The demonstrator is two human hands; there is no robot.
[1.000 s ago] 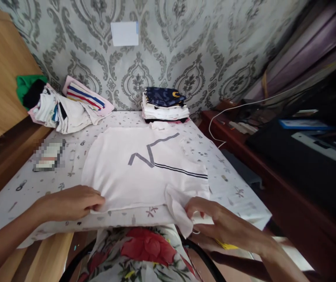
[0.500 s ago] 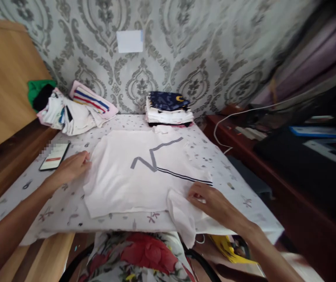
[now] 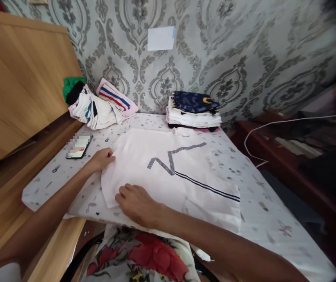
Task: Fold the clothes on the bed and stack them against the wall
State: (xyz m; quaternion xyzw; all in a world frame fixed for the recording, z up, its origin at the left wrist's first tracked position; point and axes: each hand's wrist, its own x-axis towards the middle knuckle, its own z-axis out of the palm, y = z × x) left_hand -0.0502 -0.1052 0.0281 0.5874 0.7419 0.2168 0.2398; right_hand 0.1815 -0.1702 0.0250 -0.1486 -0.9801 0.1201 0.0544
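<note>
A white T-shirt [image 3: 144,145] with dark striped zigzag lines lies spread on the patterned bed sheet. At its left edge, my left hand [image 3: 103,158] is closed, fingers curled on the cloth. My right hand [image 3: 138,204] reaches across to the shirt's front left part, its bent fingers gripping the fabric near the hem. The right forearm covers some of the shirt's near side. Cloth on that side looks bunched near the right forearm, and a white end hangs past the front edge.
A phone [image 3: 79,146] lies left of my left hand. Behind it sits a heap of clothes [image 3: 100,111] by the wooden panel [image 3: 27,78]. A folded stack [image 3: 194,113] stands by the wall. On the right, a white cable [image 3: 297,120] crosses a reddish-brown table [image 3: 276,160].
My right hand has left the shirt's right side and moved left to its front left part. My left hand has closed on the left edge. The view has swung left.
</note>
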